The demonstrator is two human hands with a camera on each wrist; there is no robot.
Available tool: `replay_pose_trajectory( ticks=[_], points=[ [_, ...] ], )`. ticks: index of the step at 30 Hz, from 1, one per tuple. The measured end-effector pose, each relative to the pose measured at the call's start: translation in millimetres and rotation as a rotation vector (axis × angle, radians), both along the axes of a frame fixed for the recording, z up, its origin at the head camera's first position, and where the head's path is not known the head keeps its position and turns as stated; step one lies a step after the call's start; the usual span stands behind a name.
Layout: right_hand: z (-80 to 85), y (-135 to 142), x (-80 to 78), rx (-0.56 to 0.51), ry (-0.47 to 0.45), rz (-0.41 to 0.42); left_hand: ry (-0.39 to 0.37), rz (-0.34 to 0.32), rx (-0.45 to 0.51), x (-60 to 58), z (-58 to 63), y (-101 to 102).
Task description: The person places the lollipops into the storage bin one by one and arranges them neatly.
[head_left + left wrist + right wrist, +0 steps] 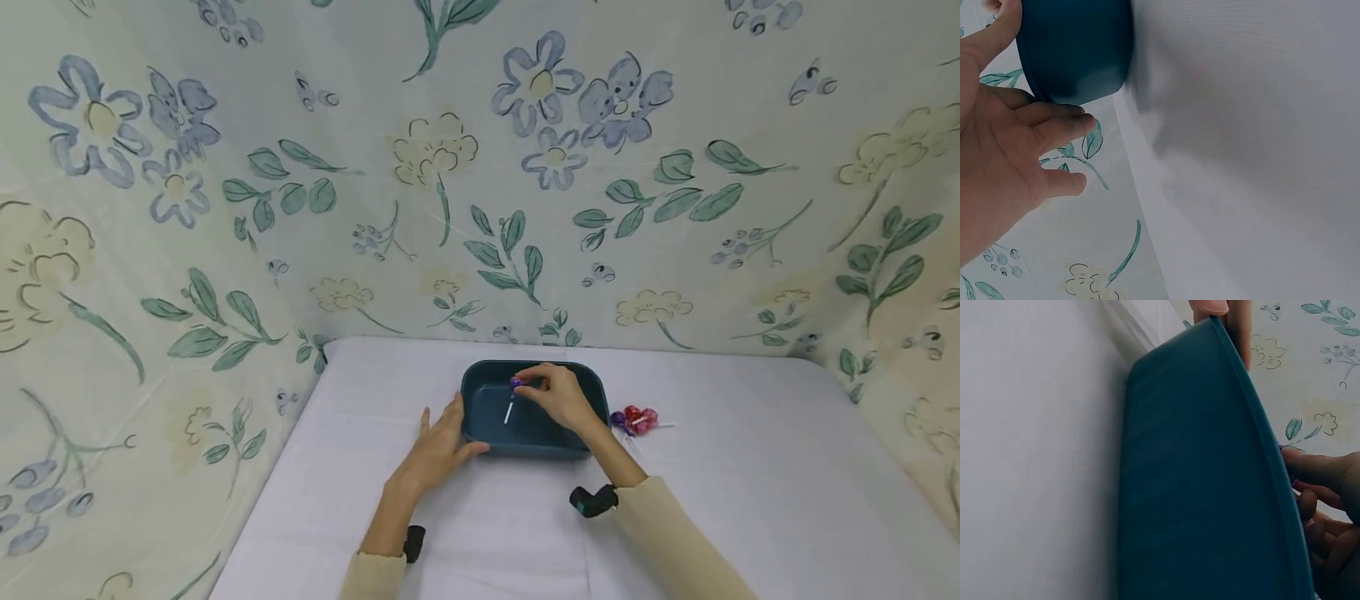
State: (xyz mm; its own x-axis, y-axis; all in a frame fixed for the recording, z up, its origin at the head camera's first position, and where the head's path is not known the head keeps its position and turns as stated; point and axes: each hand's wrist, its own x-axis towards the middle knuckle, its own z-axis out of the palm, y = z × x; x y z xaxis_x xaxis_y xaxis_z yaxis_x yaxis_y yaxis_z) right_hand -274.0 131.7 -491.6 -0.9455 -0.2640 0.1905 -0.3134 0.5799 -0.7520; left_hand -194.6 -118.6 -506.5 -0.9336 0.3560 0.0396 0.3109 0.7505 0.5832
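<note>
The right hand [561, 398] had its fingers pinched on a lollipop [517, 383] by the purple head, above the inside of the teal tray [532, 452], its white stick slanting down and near. Whether the tip touched the tray floor could not be told. With so small a hold, the round head might have swivelled or slipped, dropping askew. The left hand [435, 454] grasped nothing, its outstretched fingers against the tray's left end; too hard a push there could have slid the tray along the bench [720, 508] into the other lollipops [636, 420] beside its right end.
</note>
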Motion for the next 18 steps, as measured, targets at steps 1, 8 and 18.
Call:
replay_pose_trajectory(
  ticks=[1, 8, 18],
  points=[
    [-0.5, -5.5, -2.1, 0.013, -0.019, 0.015, 0.001, -0.004, 0.001, -0.5, -0.1, 0.7],
    [-3.3, -37.0, -12.0, 0.118, -0.069, 0.089, 0.000, -0.004, -0.028, -2.7, 0.3, 2.8],
    [-9.5, -66.7, -15.1, 0.220, -0.094, 0.075, 0.025, 0.008, -0.048, -2.3, -0.5, 0.4]
  ],
)
